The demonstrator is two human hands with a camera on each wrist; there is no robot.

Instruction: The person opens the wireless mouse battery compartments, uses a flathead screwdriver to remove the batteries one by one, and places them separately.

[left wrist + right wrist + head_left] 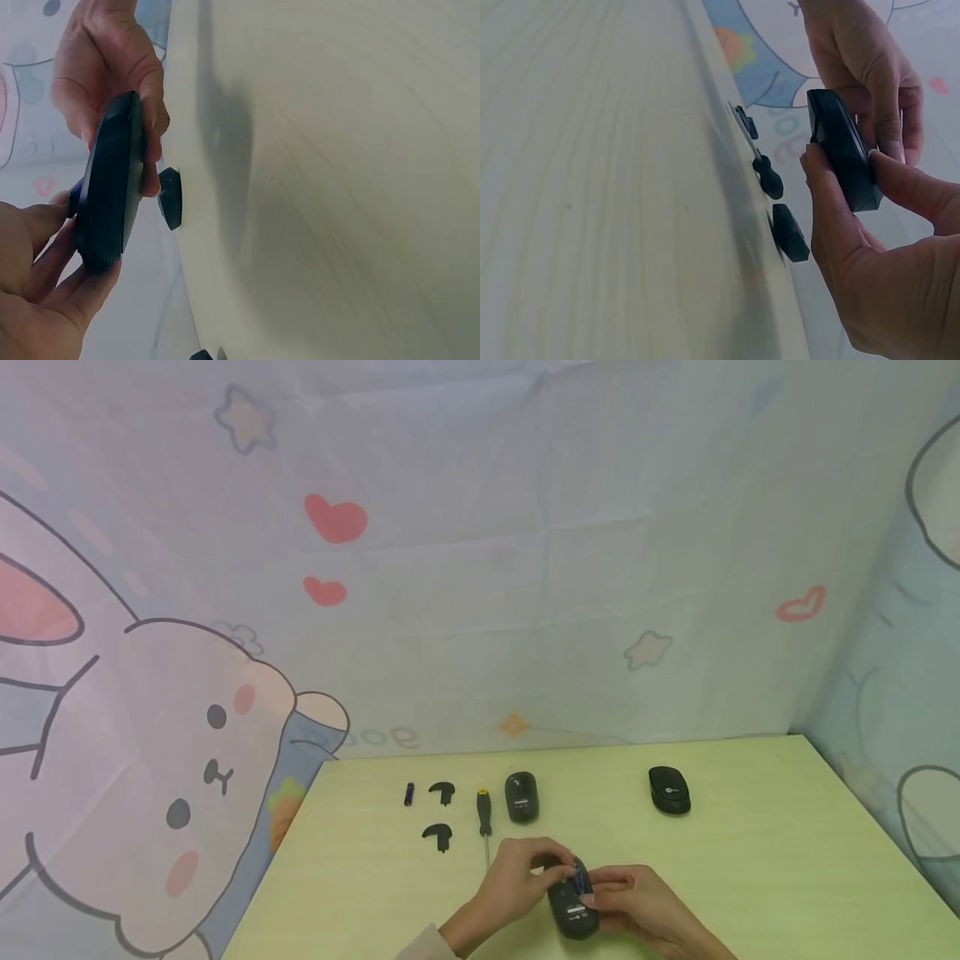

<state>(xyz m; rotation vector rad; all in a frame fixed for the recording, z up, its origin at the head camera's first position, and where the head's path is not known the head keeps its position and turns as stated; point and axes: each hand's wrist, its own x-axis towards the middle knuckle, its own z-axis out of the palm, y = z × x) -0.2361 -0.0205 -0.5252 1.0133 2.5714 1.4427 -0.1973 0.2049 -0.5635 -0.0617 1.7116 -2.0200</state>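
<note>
A dark computer mouse point(572, 910) is held above the table with its underside up and a blue battery point(580, 882) showing in its open compartment. My right hand point(637, 906) grips the mouse along its right side, thumb over the underside edge. My left hand point(517, 881) curls about the far end of the mouse, thumb and fingertips right at the end of the battery. From the left wrist view, the blue battery point(76, 197) juts a little from the mouse point(111, 187), against a fingertip. The hands partly hide the compartment.
Left of the hands lie a screwdriver point(484, 814), two black covers point(442, 792) and another blue battery point(408, 794). A second mouse point(522, 797) sits beyond the hands, and a third black mouse point(669, 790) at the back right. A printed cloth point(480, 610) hangs behind the table.
</note>
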